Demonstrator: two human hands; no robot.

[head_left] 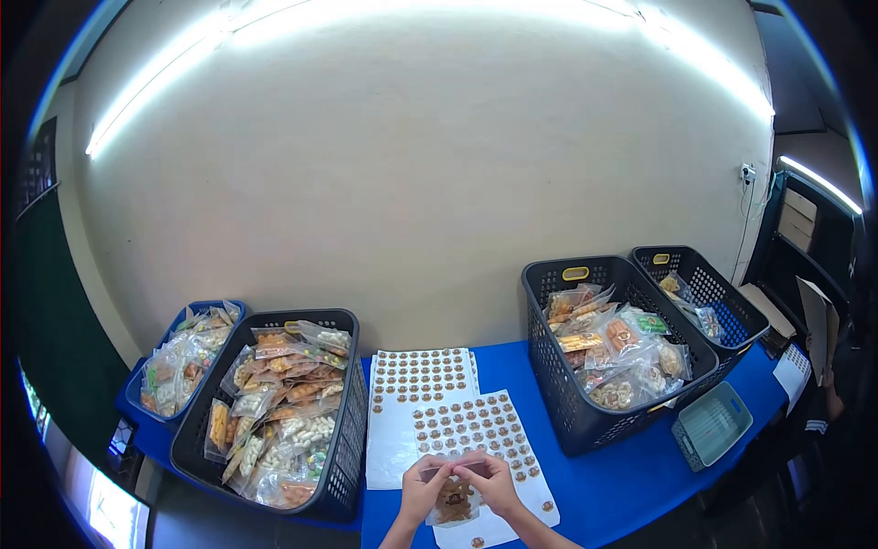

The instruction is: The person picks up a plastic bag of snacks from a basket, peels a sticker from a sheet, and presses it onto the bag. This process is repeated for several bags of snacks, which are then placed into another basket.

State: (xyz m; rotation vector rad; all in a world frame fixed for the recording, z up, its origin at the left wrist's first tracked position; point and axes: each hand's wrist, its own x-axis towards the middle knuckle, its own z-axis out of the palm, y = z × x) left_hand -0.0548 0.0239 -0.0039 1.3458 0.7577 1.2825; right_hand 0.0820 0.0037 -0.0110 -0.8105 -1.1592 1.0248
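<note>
At the bottom centre, my left hand [422, 488] and my right hand [492, 482] together pinch the top edge of a small clear snack bag [453, 502] holding brown pieces. The bag lies on a white sticker sheet [476, 430] covered with round brown labels. A second sticker sheet [416, 377] lies behind it on the blue table [622, 476].
A black basket [343, 457] full of bagged snacks stands at my left, with a blue basket [146, 366] of bags beyond it. To the right stand a black basket [549, 366] with bags and another black basket [732, 302]. A teal lid [713, 425] lies near the right edge.
</note>
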